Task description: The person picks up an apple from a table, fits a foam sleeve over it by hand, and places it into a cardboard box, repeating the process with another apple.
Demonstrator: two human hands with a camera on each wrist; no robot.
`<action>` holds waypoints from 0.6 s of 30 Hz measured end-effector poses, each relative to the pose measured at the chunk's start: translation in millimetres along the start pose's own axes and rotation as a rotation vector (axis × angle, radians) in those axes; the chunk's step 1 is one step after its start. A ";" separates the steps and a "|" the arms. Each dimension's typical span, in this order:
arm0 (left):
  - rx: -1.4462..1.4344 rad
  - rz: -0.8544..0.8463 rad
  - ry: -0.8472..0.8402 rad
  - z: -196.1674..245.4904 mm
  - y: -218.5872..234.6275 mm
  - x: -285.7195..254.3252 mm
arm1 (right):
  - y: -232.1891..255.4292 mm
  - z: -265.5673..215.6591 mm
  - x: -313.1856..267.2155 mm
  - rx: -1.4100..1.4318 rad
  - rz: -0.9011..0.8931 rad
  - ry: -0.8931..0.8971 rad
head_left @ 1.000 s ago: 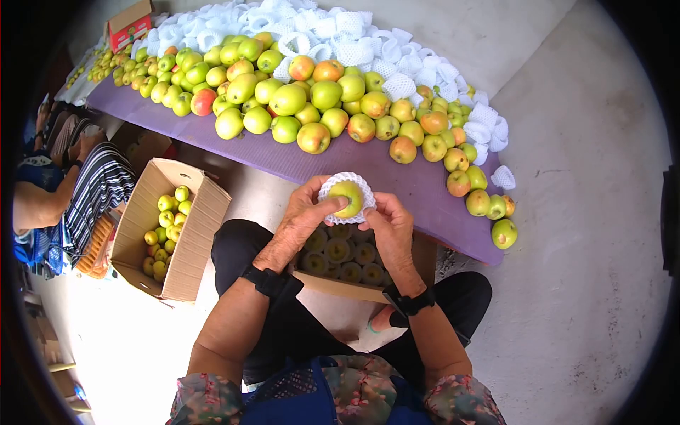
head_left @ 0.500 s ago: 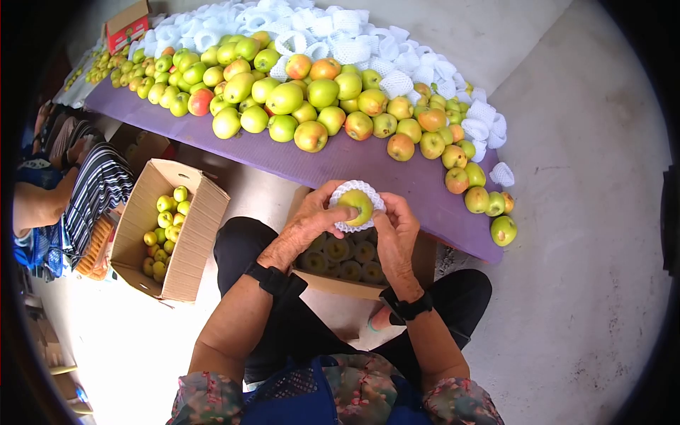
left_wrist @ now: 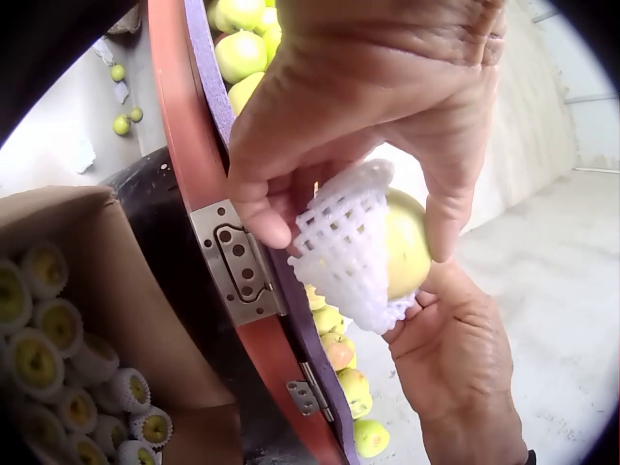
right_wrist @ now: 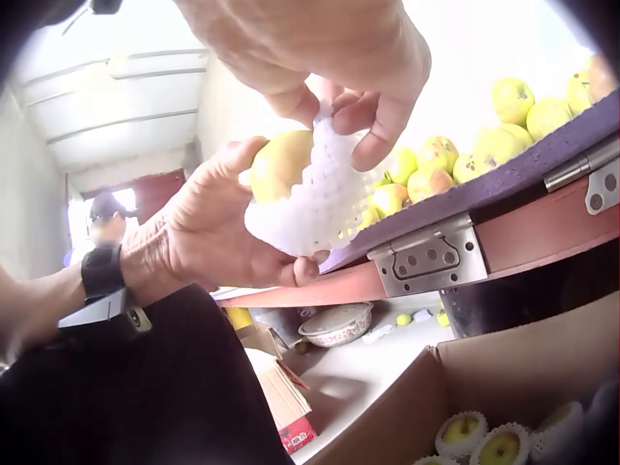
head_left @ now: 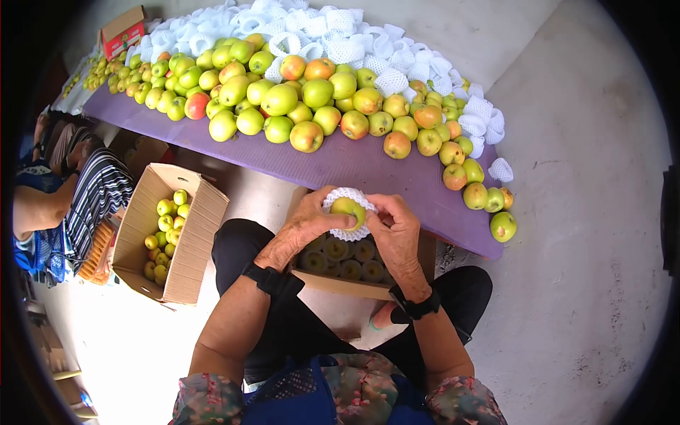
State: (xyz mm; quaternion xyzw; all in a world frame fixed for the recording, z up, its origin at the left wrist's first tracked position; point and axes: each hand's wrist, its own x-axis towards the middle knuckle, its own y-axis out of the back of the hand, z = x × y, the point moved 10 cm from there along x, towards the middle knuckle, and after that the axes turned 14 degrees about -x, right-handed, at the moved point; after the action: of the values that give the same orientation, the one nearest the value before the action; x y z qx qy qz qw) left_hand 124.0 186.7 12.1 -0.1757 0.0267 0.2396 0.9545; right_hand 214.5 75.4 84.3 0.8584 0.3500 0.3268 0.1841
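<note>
A yellow-green apple point(head_left: 346, 207) sits partly inside a white foam net sleeve point(left_wrist: 341, 254), held up between both hands. My left hand point(head_left: 310, 218) grips the apple and net from the left, its thumb lying across the apple's bare face. On the other side, my right hand point(head_left: 398, 230) pinches the edge of the net point(right_wrist: 325, 199) between thumb and fingers. In the right wrist view, the apple point(right_wrist: 279, 167) bulges out of the net's open side. Below the hands, an open carton point(head_left: 333, 285) holds rows of apples in foam nets point(left_wrist: 60, 327).
A purple-covered table point(head_left: 283, 159) carries loose apples point(head_left: 280, 99) heaped along it, with a pile of empty foam nets point(head_left: 340, 49) behind. To the left stands a tall carton point(head_left: 198, 237) with loose apples. Another person's striped clothing point(head_left: 99, 188) shows at far left.
Both hands and the netted apple dipped slightly and shifted right, then back left. The left thumb stays across the apple's face while the right fingers stay at the net's edge.
</note>
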 end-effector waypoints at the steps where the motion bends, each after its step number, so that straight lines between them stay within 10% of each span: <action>1: 0.010 0.015 -0.010 -0.1 2.3 1.0 | -1.2 2.7 0.6 0.032 -0.009 -0.018; 6: -0.034 0.030 -0.046 4.7 0.5 -1.0 | -15.0 28.2 -2.3 0.382 -0.143 -0.279; 18: -0.126 0.028 -0.092 6.6 8.7 1.9 | 7.8 -33.4 -4.4 -0.162 -0.157 0.133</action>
State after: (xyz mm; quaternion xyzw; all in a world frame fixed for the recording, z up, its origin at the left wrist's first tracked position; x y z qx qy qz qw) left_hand 121.4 197.0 15.2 -0.2238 -0.0301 0.2622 0.9382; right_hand 192.8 69.8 110.6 0.7871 0.3999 0.3948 0.2543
